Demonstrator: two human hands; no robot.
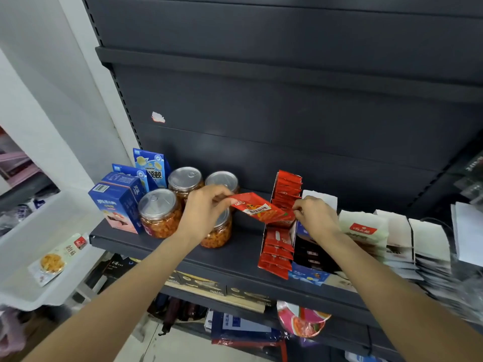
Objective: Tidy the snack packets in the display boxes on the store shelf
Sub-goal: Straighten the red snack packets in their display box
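A red snack packet [261, 208] is stretched flat between both hands above the dark shelf [183, 246]. My left hand [206, 207] pinches its left end and my right hand [313, 214] pinches its right end. Under the packet's right end stands a long red display box [279, 226] filled with several matching red packets standing in a row. A second display box [311, 252] with dark packets sits just right of it, partly hidden by my right forearm.
Clear jars with silver lids [159, 212] and blue cartons [117, 205] crowd the shelf's left side. White packets [366, 228] fill the right side. A white plastic bin [39, 252] holding one loose packet stands at the left. Lower shelves hold more goods.
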